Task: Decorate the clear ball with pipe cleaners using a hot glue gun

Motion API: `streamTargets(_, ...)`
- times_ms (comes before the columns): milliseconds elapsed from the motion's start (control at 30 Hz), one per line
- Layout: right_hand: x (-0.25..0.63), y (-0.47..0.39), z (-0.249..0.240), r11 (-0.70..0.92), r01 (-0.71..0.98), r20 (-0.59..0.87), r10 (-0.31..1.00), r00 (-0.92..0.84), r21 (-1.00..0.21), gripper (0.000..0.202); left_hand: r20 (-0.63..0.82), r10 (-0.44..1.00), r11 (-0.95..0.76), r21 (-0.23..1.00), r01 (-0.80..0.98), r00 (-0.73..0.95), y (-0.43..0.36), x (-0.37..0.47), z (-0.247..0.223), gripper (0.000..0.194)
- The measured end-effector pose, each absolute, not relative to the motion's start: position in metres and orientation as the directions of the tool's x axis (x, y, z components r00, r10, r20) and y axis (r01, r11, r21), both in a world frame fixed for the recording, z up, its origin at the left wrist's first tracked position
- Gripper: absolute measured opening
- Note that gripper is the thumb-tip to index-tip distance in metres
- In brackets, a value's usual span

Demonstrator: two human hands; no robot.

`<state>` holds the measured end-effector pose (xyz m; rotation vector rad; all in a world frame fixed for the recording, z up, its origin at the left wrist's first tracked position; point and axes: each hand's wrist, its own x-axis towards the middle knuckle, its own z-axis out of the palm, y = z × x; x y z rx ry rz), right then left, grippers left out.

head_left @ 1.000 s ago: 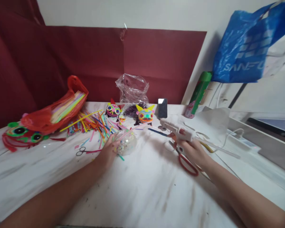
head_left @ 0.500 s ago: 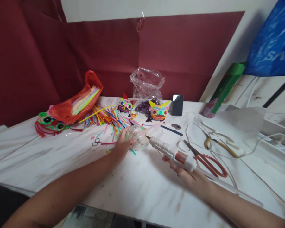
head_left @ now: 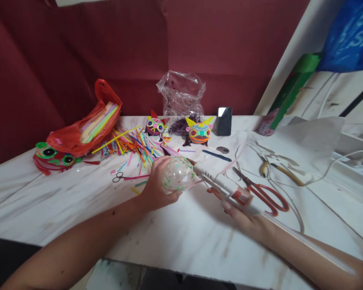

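A clear round ball with green and red specks (head_left: 178,175) is in my left hand (head_left: 157,186), whose fingers wrap its left side and underside. My right hand (head_left: 245,219) grips a white glue gun (head_left: 219,182) with a long clear stick out of its back. The gun's nozzle points left, close beside the ball's upper right; whether they touch is unclear. A thin pale pink strip near the ball and gun is blurred by motion.
Behind are colourful strips (head_left: 133,145), two small decorated heads (head_left: 199,132), a phone (head_left: 224,121) and a clear bag (head_left: 181,94). Orange-handled scissors (head_left: 270,199), pliers (head_left: 287,175) and cables lie right. A red bag (head_left: 84,129) and a larger decorated head (head_left: 53,158) are left.
The view has tipped down slightly. My left hand has turned, so more of the ball shows. The glue gun nozzle is now nearer the ball's top right, and the pink strip has shifted right.
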<state>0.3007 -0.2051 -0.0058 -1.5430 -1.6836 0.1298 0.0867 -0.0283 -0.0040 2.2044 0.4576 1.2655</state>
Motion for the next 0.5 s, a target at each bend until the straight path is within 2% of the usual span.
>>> streamTargets(133, 0.298, -0.201, -0.002, 0.358, 0.739, 0.507, 0.861, -0.025, -0.57, 0.031, 0.668, 0.583, -0.765, 0.643, 0.036, 0.462, -0.03, 0.087, -0.001, 0.08)
streamTargets(233, 0.295, -0.201, 0.004, 0.322, 0.724, 0.46, 0.888, -0.006, -0.61, 0.033, 0.643, 0.644, -0.71, 0.704, 0.012, 0.414, -0.029, 0.086, 0.003, 0.078)
streamTargets(333, 0.293, -0.203, 0.009, 0.317, 0.739, 0.49, 0.872, 0.02, -0.594, 0.034, 0.619, 0.678, -0.673, 0.74, -0.003, 0.395, -0.027, 0.085, 0.005, 0.078)
streamTargets(500, 0.294, -0.203, 0.01, 0.377, 0.755, 0.577, 0.817, 0.001, -0.536, 0.037, 0.657, 0.612, -0.736, 0.677, 0.013, 0.441, -0.025, 0.085, 0.002, 0.077)
